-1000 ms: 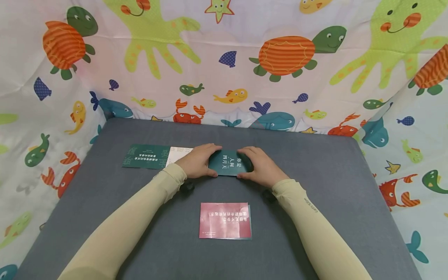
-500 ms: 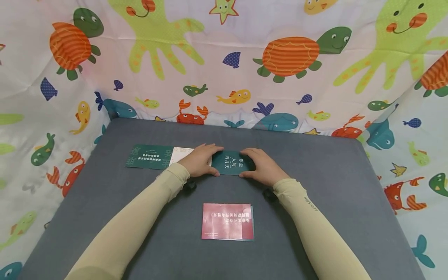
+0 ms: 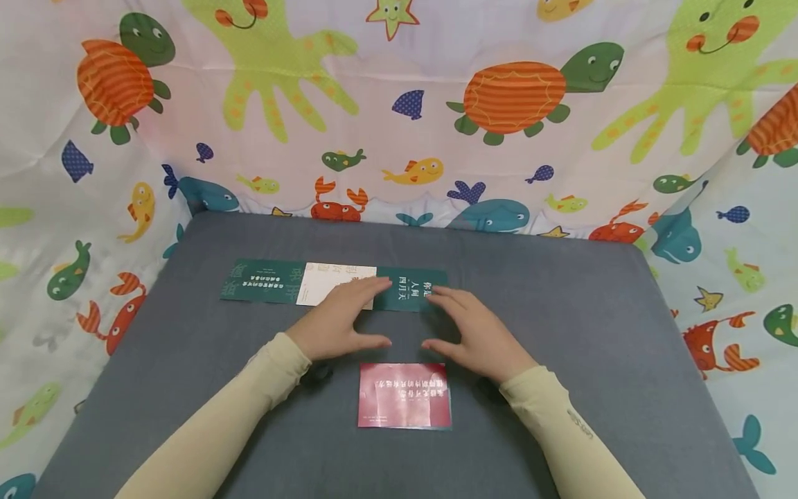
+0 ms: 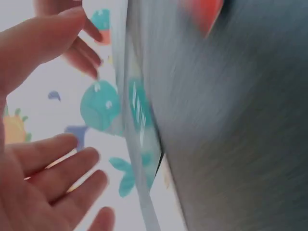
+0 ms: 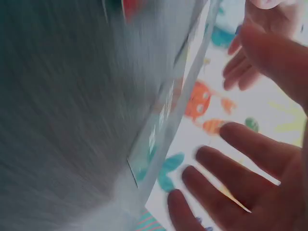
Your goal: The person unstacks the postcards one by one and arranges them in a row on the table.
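Three cards lie in a row on the grey table: a green card (image 3: 264, 281) at the left, a cream card (image 3: 330, 277) in the middle and a dark green card (image 3: 408, 290) at the right. My left hand (image 3: 339, 317) hovers in front of the cream card and hides part of it. Over the near right corner of the dark green card is my right hand (image 3: 483, 333). Both hands hold nothing, their fingers spread and relaxed. Nearer to me lies a pink card (image 3: 404, 395), with another card's edge peeking out beneath it.
The grey table (image 3: 561, 416) is bordered by a white curtain (image 3: 374, 62) printed with sea animals at the back and sides. Both wrist views are blurred.
Both hands have let go of the dark green card and drawn back toward me. More of the cream card shows now. The cards stay in place.
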The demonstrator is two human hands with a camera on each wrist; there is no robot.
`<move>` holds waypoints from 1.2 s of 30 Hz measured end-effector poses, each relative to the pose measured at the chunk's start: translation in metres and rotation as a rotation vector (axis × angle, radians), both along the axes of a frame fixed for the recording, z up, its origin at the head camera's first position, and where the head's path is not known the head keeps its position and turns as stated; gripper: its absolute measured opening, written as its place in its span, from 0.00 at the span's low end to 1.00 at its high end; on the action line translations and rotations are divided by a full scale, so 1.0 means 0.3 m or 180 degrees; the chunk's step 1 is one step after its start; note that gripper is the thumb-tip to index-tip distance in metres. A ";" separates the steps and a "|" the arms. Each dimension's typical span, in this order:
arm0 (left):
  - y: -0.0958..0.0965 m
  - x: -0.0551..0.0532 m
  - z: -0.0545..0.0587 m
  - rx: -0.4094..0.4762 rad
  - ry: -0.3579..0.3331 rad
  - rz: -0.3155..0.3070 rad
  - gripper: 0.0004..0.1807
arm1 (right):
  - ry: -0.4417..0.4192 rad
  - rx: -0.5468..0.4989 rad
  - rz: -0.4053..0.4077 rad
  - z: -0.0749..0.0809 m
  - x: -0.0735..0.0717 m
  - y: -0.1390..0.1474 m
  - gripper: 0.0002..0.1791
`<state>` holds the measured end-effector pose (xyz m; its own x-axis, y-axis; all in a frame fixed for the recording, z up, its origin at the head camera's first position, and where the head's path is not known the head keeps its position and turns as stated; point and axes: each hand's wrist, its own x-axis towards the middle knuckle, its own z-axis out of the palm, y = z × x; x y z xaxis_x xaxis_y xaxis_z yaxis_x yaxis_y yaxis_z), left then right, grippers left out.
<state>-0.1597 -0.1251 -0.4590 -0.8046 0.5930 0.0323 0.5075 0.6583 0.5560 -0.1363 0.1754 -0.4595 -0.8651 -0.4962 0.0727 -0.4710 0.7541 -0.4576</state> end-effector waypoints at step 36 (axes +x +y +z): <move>0.031 0.332 -0.044 -0.0260 -0.0092 -0.0015 0.56 | -0.0054 -0.0075 0.0214 -0.089 0.322 0.028 0.51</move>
